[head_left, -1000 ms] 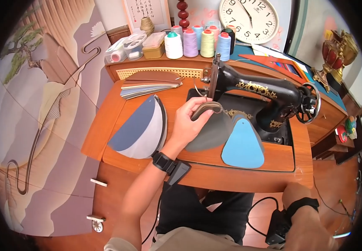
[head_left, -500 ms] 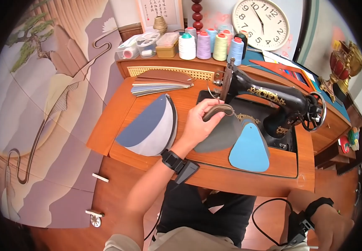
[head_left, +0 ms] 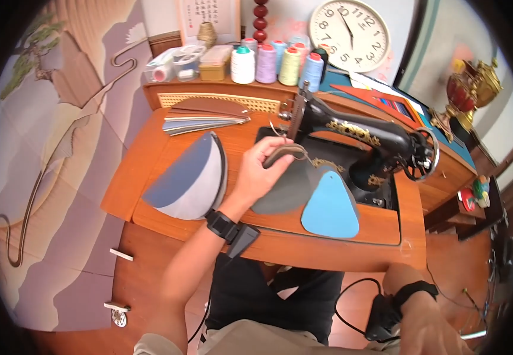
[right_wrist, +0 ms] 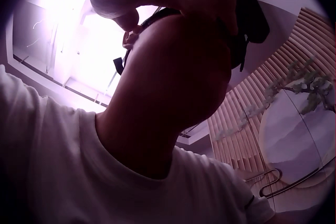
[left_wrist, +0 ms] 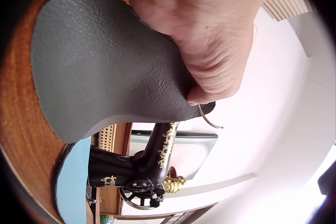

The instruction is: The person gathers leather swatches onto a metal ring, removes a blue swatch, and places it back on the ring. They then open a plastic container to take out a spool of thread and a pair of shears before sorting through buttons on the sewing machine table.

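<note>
Gripped the grey piece (head_left: 280, 192) by its curled top in the left fingers (head_left: 272, 142), mid-frame beside the machine (head_left: 357, 127), could not tell the fingers' state on the right hand (head_left: 425, 322) at lower right, and probably needed a light pinch to avoid creasing the curl.

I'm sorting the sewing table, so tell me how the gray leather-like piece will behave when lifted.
The gray leather-like piece is probably floppy: creases cross its narrowing part. It looks light for its size, given its thin edge. Its grained surface suggests it shouldn't be very slippery.
</note>
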Tool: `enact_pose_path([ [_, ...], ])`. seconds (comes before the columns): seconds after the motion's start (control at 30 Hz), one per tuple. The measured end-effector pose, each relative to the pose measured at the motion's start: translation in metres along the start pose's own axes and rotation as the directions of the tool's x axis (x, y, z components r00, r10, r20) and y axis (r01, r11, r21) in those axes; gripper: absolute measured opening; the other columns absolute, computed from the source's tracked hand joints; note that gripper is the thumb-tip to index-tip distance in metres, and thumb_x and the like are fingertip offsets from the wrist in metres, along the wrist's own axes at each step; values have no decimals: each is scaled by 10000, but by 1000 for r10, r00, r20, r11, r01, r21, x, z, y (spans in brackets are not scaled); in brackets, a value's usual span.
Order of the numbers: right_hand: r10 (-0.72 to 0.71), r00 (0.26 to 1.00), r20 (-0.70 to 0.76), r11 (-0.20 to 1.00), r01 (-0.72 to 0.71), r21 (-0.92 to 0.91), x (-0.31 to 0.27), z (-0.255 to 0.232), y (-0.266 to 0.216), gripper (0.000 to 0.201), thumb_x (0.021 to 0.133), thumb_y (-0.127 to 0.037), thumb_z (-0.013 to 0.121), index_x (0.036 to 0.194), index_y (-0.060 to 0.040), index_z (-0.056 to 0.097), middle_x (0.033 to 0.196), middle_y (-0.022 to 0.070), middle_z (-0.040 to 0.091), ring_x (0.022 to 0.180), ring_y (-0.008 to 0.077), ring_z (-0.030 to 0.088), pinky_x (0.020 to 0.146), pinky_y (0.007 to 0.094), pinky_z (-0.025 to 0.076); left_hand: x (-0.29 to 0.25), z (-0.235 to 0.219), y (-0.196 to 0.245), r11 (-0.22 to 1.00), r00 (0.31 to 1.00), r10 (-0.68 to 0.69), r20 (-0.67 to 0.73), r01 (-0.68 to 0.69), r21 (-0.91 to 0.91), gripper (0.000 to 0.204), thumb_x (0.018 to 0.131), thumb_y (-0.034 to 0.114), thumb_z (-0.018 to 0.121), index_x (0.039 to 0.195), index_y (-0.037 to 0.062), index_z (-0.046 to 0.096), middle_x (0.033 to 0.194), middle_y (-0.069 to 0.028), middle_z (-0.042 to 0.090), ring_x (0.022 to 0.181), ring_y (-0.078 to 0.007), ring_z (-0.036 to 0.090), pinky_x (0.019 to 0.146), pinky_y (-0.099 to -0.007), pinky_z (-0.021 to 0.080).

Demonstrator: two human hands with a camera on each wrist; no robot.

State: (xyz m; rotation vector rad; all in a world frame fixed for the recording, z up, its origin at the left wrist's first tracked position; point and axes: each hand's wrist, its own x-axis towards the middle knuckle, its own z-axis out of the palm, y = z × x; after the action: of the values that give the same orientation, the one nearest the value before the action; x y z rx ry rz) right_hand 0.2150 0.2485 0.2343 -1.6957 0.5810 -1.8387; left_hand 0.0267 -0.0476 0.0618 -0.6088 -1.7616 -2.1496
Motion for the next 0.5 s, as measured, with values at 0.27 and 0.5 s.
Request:
enact_pose_path([
  [0.27,-179,980,-84,940,145,-308,79,-13,99,420,986,-326,434,1324,-85,498,1332,51,574,1241,225,516,1029,555,372,0,0,4,998,1000,-16,10,16,60,293,885,-5,634,1170,-42,573,1067,-86,675,971,-110,636,858,-229,487],
  [0.5,-332,938,-100,789,217,-575,89,-6,150,456,1016,-372,344,1295,-49,506,1270,97,614,1152,284,587,1012,550,394,1,5,4,999,998,43,-40,-44,-13,237,876,19,636,1106,-27,599,997,-63,701,906,-76,640,782,-219,494],
])
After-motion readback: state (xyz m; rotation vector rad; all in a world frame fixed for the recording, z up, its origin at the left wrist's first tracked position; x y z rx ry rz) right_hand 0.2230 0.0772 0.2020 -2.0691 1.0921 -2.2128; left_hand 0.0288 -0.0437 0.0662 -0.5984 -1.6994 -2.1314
